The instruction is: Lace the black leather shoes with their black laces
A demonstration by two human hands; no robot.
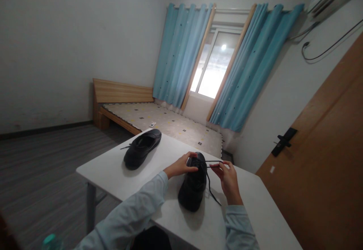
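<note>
A black lace-up shoe [191, 193] stands on the white table in front of me, its heel toward me. My left hand [185, 165] grips the front of this shoe, thumb and fingers around its lacing. Off to the shoe's right, my right hand [227, 175] pinches a black shoelace [213, 162], which is drawn out nearly straight from the shoe. Another loose lace end hangs down onto the table between the shoe and my right hand. The second black shoe [138, 160] sits at the table's left side, touched by neither hand, with a lace end sticking out leftward.
The white table [167, 144] has a left edge above a grey floor [48, 166]. Behind it is a bed [170, 123] with a small white object [152, 124] on it. A wooden door [320, 140] stands at right. A green-capped bottle [50, 239] shows at lower left.
</note>
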